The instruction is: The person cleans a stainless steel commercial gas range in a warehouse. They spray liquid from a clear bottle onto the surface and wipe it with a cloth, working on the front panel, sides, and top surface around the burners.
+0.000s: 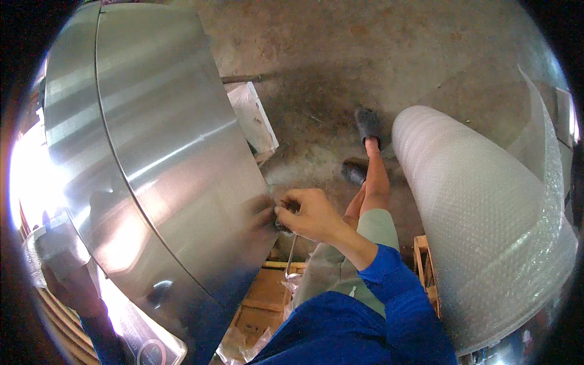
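A large brushed-metal panel (176,152) with a long seam fills the left side. At its right edge my right hand (310,213) is closed, thumb and forefinger pinched together around something small and dark that I cannot make out. My left hand (73,286) is in shadow beyond the panel's lower left edge, next to a pale textured piece (58,246). Its fingers do not show clearly, so its grip cannot be told.
A big roll of bubble wrap (474,213) stands on my right, its loose end raised. Wooden crate parts (261,304) with clear plastic lie below the panel. A white box-like piece (252,118) sticks out beyond the panel. My feet in dark clogs (368,125) are on the concrete floor (316,61).
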A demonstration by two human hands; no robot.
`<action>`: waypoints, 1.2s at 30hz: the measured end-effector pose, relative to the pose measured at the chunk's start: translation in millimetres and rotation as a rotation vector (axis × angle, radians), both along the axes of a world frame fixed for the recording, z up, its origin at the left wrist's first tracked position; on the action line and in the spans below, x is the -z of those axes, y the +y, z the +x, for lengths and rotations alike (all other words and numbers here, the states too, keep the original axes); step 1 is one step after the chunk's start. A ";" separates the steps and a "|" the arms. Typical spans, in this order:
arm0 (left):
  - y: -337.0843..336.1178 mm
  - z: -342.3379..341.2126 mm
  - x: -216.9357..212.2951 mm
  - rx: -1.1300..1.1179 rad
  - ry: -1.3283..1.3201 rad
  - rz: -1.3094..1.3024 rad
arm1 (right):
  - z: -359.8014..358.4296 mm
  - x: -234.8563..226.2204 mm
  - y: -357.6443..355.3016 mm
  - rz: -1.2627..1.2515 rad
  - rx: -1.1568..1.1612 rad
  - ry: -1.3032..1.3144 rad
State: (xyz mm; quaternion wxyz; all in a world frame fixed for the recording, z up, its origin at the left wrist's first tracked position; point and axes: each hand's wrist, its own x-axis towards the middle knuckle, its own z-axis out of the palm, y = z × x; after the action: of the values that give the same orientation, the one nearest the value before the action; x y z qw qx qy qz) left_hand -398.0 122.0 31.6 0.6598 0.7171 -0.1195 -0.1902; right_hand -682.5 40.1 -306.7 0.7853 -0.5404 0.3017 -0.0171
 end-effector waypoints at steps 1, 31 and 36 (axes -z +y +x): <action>-0.4 -0.8 0.5 -0.004 -0.002 -0.006 | 2.7 0.1 -0.8 -0.014 -0.006 0.011; 16.5 9.3 -12.3 -0.067 0.048 -0.046 | -17.8 13.8 33.2 0.203 0.542 0.154; 28.1 17.7 -18.3 -0.073 0.103 -0.104 | -17.4 -6.2 55.3 -0.267 0.436 -0.202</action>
State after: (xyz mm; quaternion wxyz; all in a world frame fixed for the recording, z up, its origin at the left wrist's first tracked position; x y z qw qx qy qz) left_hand -380.2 150.0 49.9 0.7079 0.6749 -0.0688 -0.1964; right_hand -699.9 95.5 -300.5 0.7112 -0.5569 0.3259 -0.2791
